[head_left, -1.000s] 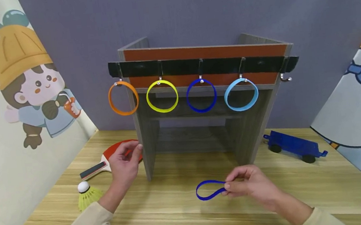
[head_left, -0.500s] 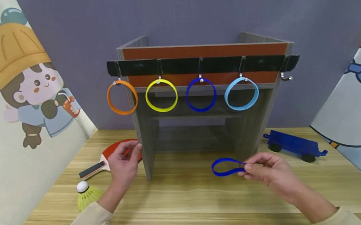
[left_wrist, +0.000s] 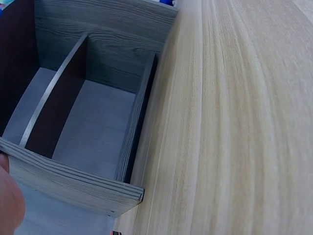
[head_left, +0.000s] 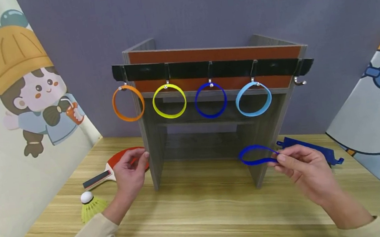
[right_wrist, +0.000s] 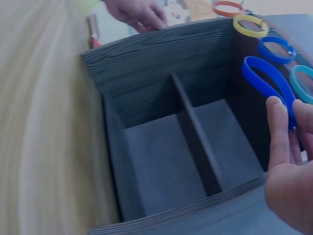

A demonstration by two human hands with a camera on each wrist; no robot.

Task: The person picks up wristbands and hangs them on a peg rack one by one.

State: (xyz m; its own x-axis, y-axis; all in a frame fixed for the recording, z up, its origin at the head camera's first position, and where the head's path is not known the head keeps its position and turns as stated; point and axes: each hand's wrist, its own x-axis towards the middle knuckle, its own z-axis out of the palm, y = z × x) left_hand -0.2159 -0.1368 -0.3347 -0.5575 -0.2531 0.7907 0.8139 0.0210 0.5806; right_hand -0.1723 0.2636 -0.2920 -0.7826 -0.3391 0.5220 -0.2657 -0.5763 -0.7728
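My right hand (head_left: 310, 171) pinches one end of a dark blue wristband (head_left: 253, 162) between thumb and fingers. Its loop bends into a teardrop and points left, before the right side panel of a grey wooden shelf unit (head_left: 152, 138). In the right wrist view the wristband (right_wrist: 266, 81) overlaps the row of hanging bands. My left hand (head_left: 131, 171) rests at the outer face of the left panel, fingers loosely bent, thumb tip at its front edge. On the black rail (head_left: 188, 68) hang an orange band (head_left: 114, 107), a yellow band (head_left: 154, 106), a dark blue band (head_left: 197, 104) and a light blue band (head_left: 238, 105).
A bare metal hook (head_left: 299, 82) sits at the rail's right end. A red table tennis bat (head_left: 111, 167) and a yellow shuttlecock (head_left: 93, 208) lie left of the unit. Behind my right hand stands a blue toy trailer (head_left: 325, 152). Wood-grain tabletop (head_left: 193, 218) lies in front.
My right hand has moved up and to the right with the wristband, from low before the unit to beside its right panel. My left hand has stayed in place.
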